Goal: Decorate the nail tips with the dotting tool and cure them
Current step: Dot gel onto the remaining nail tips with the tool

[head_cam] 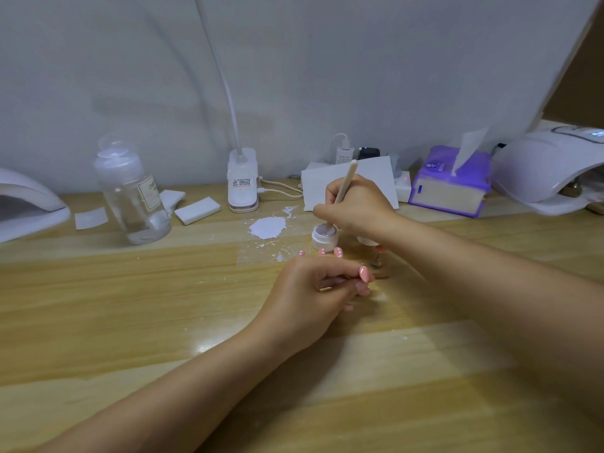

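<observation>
— Right hand (354, 204)?
— Grips the dotting tool (343, 186); its tip dips into the small jar (322, 238), hidden.
— Left hand (313, 295)?
— Pinches a pink nail tip (366, 274) on its holder; the holder is mostly concealed.

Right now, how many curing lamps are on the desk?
2: one white lamp at the far left edge, partly cut off, and one at the far right beside the tissue pack.

pink nail tip (365, 273), purple tissue pack (450, 184), tan woodgrain table (130, 305)
</observation>
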A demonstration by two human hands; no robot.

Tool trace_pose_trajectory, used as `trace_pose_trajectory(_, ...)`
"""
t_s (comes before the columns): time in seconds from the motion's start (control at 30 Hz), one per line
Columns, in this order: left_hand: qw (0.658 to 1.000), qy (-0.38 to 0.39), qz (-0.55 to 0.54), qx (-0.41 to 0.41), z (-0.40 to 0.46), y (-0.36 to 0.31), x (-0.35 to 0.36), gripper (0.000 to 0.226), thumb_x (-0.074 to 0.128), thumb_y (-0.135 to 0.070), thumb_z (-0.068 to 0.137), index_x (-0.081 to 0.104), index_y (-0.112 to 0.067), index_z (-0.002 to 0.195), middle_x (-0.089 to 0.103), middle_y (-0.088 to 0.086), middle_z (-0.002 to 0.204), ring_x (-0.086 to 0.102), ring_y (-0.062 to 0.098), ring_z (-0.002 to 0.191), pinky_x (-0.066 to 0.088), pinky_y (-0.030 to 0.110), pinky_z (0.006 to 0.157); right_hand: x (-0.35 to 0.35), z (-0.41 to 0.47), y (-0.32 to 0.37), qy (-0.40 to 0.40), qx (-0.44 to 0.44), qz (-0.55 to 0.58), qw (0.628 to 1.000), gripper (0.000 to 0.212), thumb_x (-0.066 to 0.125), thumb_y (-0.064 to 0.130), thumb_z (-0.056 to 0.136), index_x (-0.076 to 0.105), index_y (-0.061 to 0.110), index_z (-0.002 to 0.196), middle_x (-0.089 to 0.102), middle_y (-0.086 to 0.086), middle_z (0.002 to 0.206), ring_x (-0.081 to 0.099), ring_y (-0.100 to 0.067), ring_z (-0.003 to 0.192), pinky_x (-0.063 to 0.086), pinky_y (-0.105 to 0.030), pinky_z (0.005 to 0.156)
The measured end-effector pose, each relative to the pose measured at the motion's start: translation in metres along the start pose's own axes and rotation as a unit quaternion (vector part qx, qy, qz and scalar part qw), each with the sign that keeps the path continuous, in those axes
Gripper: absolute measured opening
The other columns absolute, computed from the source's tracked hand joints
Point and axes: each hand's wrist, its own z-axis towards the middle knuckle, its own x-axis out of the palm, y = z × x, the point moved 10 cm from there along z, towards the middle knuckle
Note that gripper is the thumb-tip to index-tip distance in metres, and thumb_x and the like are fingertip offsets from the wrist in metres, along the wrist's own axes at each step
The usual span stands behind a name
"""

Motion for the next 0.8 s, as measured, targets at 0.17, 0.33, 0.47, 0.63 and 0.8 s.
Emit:
trace_pose_trajectory(0.17,1.0,-0.001,0.0,-0.004,0.0,0.0,-0.001,0.033,0.058,0.003,0.085,0.067,-0.026,0.072,0.068,-0.012,0.07,0.066,-0.002,0.075,0.05,0.013,0.058,-0.002,0.0,0.003,-0.009,-0.015,-0.005,1.0,0.032,0.063,0.019,0.073,0.043,0.019,0.048,0.049,0.005,0.056,0.045,-0.013,0.06,0.034,-0.026,0.054)
trace_pose_trajectory(0.33,1.0,-0.002,0.002,-0.007,-0.001,0.0,-0.001,0.036,0.059,0.003,0.084,0.067,-0.029,0.071,0.069,-0.011,0.071,0.067,0.0,0.077,0.051,0.014,0.058,-0.002,-0.002,0.003,-0.009,-0.022,-0.015,1.0,0.033,0.063,0.021,0.074,0.041,0.019,0.049,0.048,0.007,0.053,0.043,-0.01,0.057,0.031,-0.026,0.051)
trace_pose_trajectory(0.47,1.0,-0.004,0.006,-0.005,-0.001,-0.001,-0.002,0.034,0.059,0.003,0.084,0.068,-0.028,0.072,0.069,-0.011,0.07,0.067,0.001,0.077,0.05,0.014,0.058,-0.025,-0.012,0.013,-0.077,-0.035,0.078,0.993,0.037,0.063,0.031,0.082,0.047,0.02,0.051,0.052,0.012,0.041,0.05,-0.007,0.056,0.04,-0.026,0.057)
trace_pose_trajectory(0.63,1.0,-0.003,0.001,-0.011,-0.001,0.0,-0.002,0.034,0.06,0.001,0.084,0.069,-0.029,0.071,0.071,-0.011,0.073,0.068,0.003,0.081,0.048,0.012,0.057,-0.054,-0.053,0.016,-0.115,-0.037,0.268,0.956,0.037,0.055,0.044,0.087,0.06,0.019,0.06,0.06,0.004,0.045,0.052,-0.002,0.043,0.044,-0.024,0.048)
trace_pose_trajectory(0.8,1.0,-0.003,0.018,-0.005,-0.001,-0.001,-0.003,0.027,0.062,0.001,0.083,0.071,-0.022,0.074,0.071,-0.012,0.072,0.068,0.004,0.079,0.05,0.014,0.059,-0.055,-0.101,-0.006,-0.139,-0.018,0.391,0.91,0.032,0.068,0.046,0.062,0.057,0.018,0.053,0.058,0.004,0.047,0.055,-0.008,0.048,0.049,-0.023,0.054)
